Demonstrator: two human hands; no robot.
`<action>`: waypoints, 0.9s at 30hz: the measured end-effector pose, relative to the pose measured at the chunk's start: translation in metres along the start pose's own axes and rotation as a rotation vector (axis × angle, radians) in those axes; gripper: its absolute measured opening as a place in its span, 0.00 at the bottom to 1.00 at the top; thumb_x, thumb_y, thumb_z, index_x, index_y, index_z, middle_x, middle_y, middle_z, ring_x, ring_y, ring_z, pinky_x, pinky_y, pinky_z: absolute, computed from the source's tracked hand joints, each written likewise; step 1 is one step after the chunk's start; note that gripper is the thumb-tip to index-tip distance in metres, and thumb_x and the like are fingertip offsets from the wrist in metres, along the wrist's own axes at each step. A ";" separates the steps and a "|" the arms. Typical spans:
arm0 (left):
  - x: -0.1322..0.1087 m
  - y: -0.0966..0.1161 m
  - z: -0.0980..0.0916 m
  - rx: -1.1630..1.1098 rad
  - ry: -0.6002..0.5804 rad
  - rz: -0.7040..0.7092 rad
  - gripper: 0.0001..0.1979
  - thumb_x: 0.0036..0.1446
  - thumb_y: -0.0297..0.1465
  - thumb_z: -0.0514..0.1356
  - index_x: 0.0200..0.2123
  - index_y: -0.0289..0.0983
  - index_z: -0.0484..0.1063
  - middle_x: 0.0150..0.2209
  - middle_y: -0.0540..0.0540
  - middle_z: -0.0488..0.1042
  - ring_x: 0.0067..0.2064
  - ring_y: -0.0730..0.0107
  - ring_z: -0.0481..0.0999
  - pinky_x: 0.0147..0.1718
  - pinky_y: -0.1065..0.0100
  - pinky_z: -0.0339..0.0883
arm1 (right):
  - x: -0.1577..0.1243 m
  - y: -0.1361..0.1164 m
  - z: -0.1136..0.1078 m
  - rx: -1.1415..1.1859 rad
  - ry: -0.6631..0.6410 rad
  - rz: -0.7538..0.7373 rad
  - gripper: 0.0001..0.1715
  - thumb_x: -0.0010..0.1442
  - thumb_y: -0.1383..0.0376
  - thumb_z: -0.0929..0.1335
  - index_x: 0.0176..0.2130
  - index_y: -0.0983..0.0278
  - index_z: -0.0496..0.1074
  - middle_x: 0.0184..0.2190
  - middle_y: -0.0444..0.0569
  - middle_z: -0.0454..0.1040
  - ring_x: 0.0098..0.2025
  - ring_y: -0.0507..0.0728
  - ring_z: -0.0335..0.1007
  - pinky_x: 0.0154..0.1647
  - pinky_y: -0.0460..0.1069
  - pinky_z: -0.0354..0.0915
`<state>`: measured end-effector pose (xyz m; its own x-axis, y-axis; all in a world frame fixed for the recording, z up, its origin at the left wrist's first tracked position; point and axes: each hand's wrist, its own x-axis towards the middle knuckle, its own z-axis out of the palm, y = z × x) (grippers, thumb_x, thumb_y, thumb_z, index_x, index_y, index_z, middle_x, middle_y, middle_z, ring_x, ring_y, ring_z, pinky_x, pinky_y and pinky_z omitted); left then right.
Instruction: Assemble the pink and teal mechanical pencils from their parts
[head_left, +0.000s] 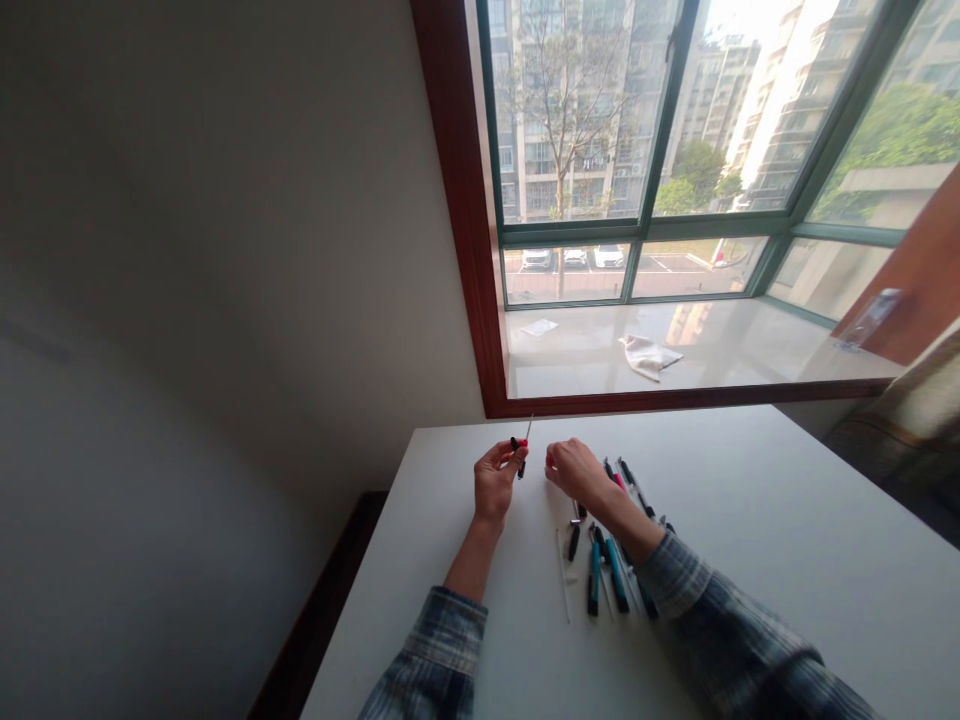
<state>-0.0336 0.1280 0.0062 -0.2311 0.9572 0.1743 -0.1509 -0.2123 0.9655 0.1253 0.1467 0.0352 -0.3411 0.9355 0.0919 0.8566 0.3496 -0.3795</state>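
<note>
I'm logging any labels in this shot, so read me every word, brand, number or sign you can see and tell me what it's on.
No text can be read anywhere.
The pens on the table: any barrel print is too small to read.
The red and black pen in the left hand: no print shows.
The paper slip on the sill: blurred, nothing readable.
The parked cars outside: plates too small.
</note>
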 end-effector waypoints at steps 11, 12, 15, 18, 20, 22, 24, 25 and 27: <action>-0.003 -0.003 -0.004 0.208 -0.046 0.042 0.16 0.51 0.42 0.71 0.38 0.37 0.84 0.37 0.43 0.82 0.35 0.65 0.75 0.35 0.65 0.68 | 0.008 0.033 -0.062 0.982 0.246 -0.135 0.21 0.58 0.51 0.74 0.43 0.65 0.80 0.36 0.52 0.83 0.37 0.57 0.78 0.40 0.52 0.74; -0.004 -0.003 -0.004 0.226 -0.059 0.054 0.16 0.52 0.43 0.71 0.38 0.38 0.84 0.37 0.42 0.83 0.35 0.65 0.75 0.35 0.65 0.68 | 0.008 0.033 -0.063 1.008 0.260 -0.134 0.22 0.57 0.50 0.75 0.42 0.65 0.80 0.35 0.52 0.82 0.37 0.58 0.78 0.40 0.53 0.74; -0.006 -0.002 -0.004 0.247 -0.089 0.068 0.16 0.53 0.43 0.70 0.39 0.38 0.84 0.38 0.42 0.83 0.35 0.65 0.75 0.35 0.65 0.68 | 0.006 0.031 -0.063 1.007 0.274 -0.142 0.23 0.54 0.49 0.76 0.41 0.65 0.79 0.35 0.52 0.82 0.37 0.59 0.79 0.42 0.55 0.76; -0.007 0.000 -0.004 0.235 -0.100 0.064 0.16 0.52 0.44 0.71 0.38 0.39 0.84 0.39 0.42 0.83 0.35 0.64 0.75 0.35 0.65 0.68 | 0.005 0.029 -0.062 0.959 0.244 -0.166 0.25 0.54 0.49 0.77 0.44 0.64 0.78 0.37 0.53 0.83 0.40 0.61 0.81 0.46 0.59 0.77; -0.007 0.000 -0.003 0.238 -0.104 0.071 0.16 0.52 0.44 0.71 0.38 0.39 0.84 0.39 0.42 0.83 0.35 0.64 0.76 0.36 0.64 0.68 | 0.005 0.028 -0.062 0.938 0.235 -0.188 0.25 0.55 0.50 0.76 0.45 0.64 0.78 0.39 0.53 0.83 0.42 0.61 0.81 0.49 0.60 0.76; -0.007 0.000 -0.003 0.252 -0.106 0.081 0.16 0.53 0.43 0.70 0.38 0.38 0.84 0.38 0.42 0.83 0.34 0.65 0.75 0.36 0.64 0.68 | 0.005 0.028 -0.061 0.928 0.236 -0.209 0.24 0.56 0.50 0.76 0.45 0.64 0.78 0.39 0.53 0.83 0.43 0.61 0.81 0.50 0.60 0.76; -0.006 0.000 -0.002 0.260 -0.106 0.085 0.16 0.54 0.43 0.70 0.38 0.38 0.84 0.38 0.42 0.83 0.34 0.66 0.75 0.35 0.65 0.68 | 0.005 0.028 -0.061 0.927 0.233 -0.222 0.23 0.57 0.51 0.76 0.45 0.64 0.78 0.40 0.54 0.83 0.44 0.61 0.81 0.51 0.59 0.76; -0.006 0.000 -0.002 0.259 -0.103 0.084 0.16 0.54 0.44 0.70 0.38 0.38 0.84 0.38 0.42 0.83 0.33 0.66 0.74 0.34 0.65 0.68 | 0.006 0.029 -0.061 0.929 0.231 -0.225 0.23 0.57 0.51 0.76 0.45 0.64 0.78 0.40 0.54 0.83 0.44 0.61 0.81 0.51 0.59 0.76; -0.006 0.000 -0.001 0.251 -0.098 0.077 0.16 0.53 0.43 0.70 0.38 0.38 0.84 0.38 0.42 0.83 0.32 0.67 0.74 0.34 0.65 0.67 | 0.006 0.028 -0.060 0.932 0.223 -0.230 0.23 0.57 0.51 0.76 0.45 0.64 0.78 0.41 0.53 0.83 0.44 0.61 0.81 0.51 0.59 0.76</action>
<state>-0.0334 0.1222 0.0047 -0.1363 0.9572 0.2554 0.1095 -0.2417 0.9642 0.1707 0.1654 0.0801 -0.2984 0.8713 0.3896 0.0974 0.4338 -0.8957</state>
